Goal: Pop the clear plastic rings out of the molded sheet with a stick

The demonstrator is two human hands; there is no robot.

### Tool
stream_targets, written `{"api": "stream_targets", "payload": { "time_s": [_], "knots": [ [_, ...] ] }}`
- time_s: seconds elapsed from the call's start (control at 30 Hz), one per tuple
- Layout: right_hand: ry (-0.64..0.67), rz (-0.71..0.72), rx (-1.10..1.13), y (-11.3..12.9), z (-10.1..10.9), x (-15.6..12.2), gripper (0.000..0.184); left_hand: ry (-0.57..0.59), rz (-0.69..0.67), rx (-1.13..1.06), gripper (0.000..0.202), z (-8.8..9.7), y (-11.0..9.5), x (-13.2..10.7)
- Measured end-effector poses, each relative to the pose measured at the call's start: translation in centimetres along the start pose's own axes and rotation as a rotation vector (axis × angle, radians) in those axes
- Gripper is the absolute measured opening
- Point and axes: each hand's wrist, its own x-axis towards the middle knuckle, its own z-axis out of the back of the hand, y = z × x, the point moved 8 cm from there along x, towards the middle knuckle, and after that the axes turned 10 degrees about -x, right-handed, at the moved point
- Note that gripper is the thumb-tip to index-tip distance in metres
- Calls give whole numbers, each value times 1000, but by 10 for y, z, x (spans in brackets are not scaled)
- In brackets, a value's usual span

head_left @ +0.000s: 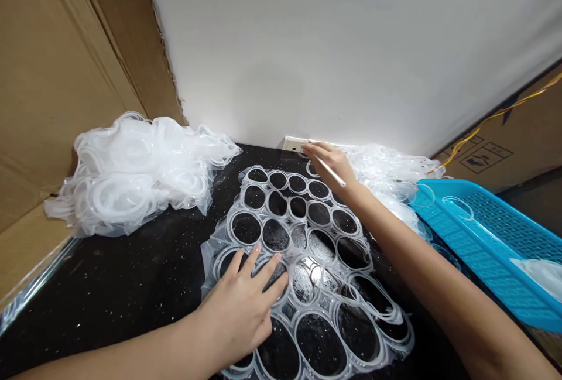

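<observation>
A clear plastic sheet (292, 222) punched with rows of round holes lies flat on the black speckled countertop (132, 274). My left hand (239, 310) rests on its near part, fingers spread, holding nothing. At the sheet's far edge, my right hand (329, 163) curls around a thin white stick (336, 173). Just behind that hand lies a heap of clear plastic rings (386, 169), partly hidden by my right forearm. A bigger heap of clear rings (136, 175) sits left of the sheet, apart from both hands.
A blue perforated plastic basket (439, 216) with a few clear rings stands at the right. A white wall (329, 46) rises behind the counter, with a wall socket (292, 144) at its base. Cardboard (57, 75) lines the left side, and a yellow wire (496, 113) crosses a carton at right.
</observation>
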Motion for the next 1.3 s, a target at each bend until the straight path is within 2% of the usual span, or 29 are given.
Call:
{"api": "stream_targets", "payload": {
  "time_s": [0.13, 0.2, 0.3, 0.43, 0.57, 0.63, 0.73, 0.8, 0.9, 0.97, 1.03, 1.13, 1.3],
  "knots": [
    [-66, -368, 132, -42, 23, -4, 28, -77, -21, 44, 46, 0, -1, -2],
    [39, -524, 310, -49, 24, -16, 33, -114, -37, 53, 43, 3, 0, -1],
    [289, -614, 643, -29, 17, -40, 35, -187, -63, -1, 32, 14, 5, 3],
    [495, -646, 986, 12, 20, -69, 31, -274, -40, -218, 27, 38, 21, 10],
    [535, -646, 1233, 40, 33, -74, 28, -285, 132, -494, 24, 60, 41, 22],
    [527, -653, 1324, 46, 39, -73, 28, -244, 208, -709, 27, 64, 41, 32],
    [525, -653, 1419, 50, 47, -72, 27, -120, 181, -1109, 36, 62, 20, 51],
    [519, -643, 1485, 50, 53, -72, 24, -101, 174, -1302, 31, 61, 8, 62],
    [506, -637, 1570, 49, 63, -71, 21, -263, 256, -1404, 26, 65, 9, 71],
    [510, -642, 1600, 49, 68, -72, 21, -339, 285, -1457, 33, 66, 9, 72],
    [521, -651, 1617, 50, 71, -72, 20, -302, 270, -1538, 38, 64, 4, 72],
    [514, -686, 1645, 51, 74, -73, 21, -204, 215, -1686, 28, 63, -7, 69],
    [417, -756, 1706, 43, 77, -71, 24, -245, 124, -1860, 20, 75, -11, 59]
  ]
}}
